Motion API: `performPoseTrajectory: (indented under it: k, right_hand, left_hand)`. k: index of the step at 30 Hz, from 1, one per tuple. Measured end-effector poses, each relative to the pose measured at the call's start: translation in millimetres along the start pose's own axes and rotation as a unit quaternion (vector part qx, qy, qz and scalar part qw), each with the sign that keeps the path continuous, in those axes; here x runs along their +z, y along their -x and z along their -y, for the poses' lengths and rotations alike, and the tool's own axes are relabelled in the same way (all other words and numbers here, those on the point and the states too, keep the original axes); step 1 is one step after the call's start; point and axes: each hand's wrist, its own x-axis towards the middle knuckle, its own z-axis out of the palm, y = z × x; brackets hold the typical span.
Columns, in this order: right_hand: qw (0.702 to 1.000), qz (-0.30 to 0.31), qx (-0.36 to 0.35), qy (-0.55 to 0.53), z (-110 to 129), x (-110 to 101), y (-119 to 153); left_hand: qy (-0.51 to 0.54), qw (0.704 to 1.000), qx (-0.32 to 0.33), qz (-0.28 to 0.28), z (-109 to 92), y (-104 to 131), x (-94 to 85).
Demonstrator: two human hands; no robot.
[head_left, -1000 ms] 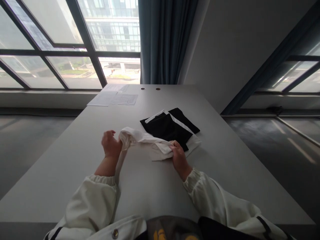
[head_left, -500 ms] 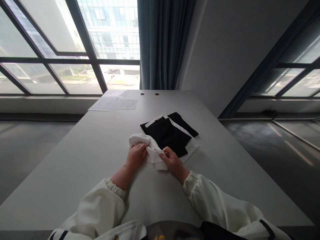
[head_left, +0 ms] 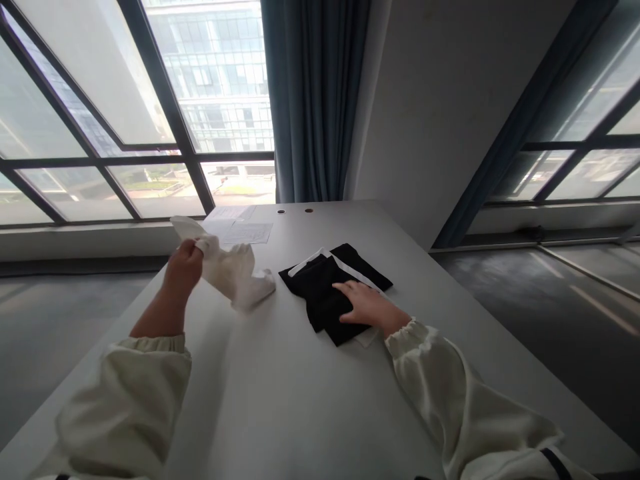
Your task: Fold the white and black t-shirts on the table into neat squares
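Moved since earlier frame: left hand is lifting the white cloth off to the left; right hand is spreading over the black cloth, whose near corner is now sitting further left.
Table edges: I'm seeing the left hand showing just inside the table's left edge, with the cloth's upper tip crossing that edge in view.
Room: tabletop is stretching between white cloth and pile, and from pile to right edge; papers are lying at far left.
Left grip: closing on the white cloth near its upper end; the rest is trailing rightward, blurred, I can't tell if touching table.
Right grip: fingers splaying wide, resting on the black cloth.
Pile: black cloth is overlapping a white layer.
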Motion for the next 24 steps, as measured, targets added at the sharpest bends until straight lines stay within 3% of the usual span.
performPoseTrajectory:
  k: [2,3,4,6,9,12,15,18,21,24]
  right_hand:
    - [0.993,0.084,0.042,0.078,-3,12,9]
    - [0.990,0.086,0.049,0.096,-4,19,14]
    - [0.992,0.065,0.046,0.101,-4,25,19]
    - [0.997,-0.005,0.023,0.077,-6,30,26]
    - [0.997,-0.072,0.014,0.001,0,18,27]
    - [0.991,-0.086,0.022,-0.105,29,3,22]
    - [0.952,-0.078,-0.049,-0.293,74,8,23]
    - [0.905,-0.112,-0.058,-0.406,98,26,31]
    - [0.864,-0.159,-0.011,-0.477,89,34,40]
    - [0.817,-0.184,0.028,-0.547,63,20,47]
  left_hand:
    - [-0.047,0.990,-0.004,0.134,10,22,22.3]
    - [-0.074,0.982,0.007,0.176,14,43,38.5]
    - [-0.099,0.976,0.014,0.195,18,68,56.0]
    - [-0.119,0.976,0.029,0.181,17,126,88.7]
    - [-0.061,0.967,0.106,0.221,-8,204,118.5]
    - [0.097,0.932,0.182,0.298,-47,248,127.6]
    - [0.246,0.902,0.155,0.319,-72,261,128.8]
    - [0.312,0.898,0.093,0.296,-77,259,124.4]
    - [0.312,0.906,0.037,0.283,-75,252,109.1]
    - [0.280,0.890,0.032,0.358,-72,239,80.4]
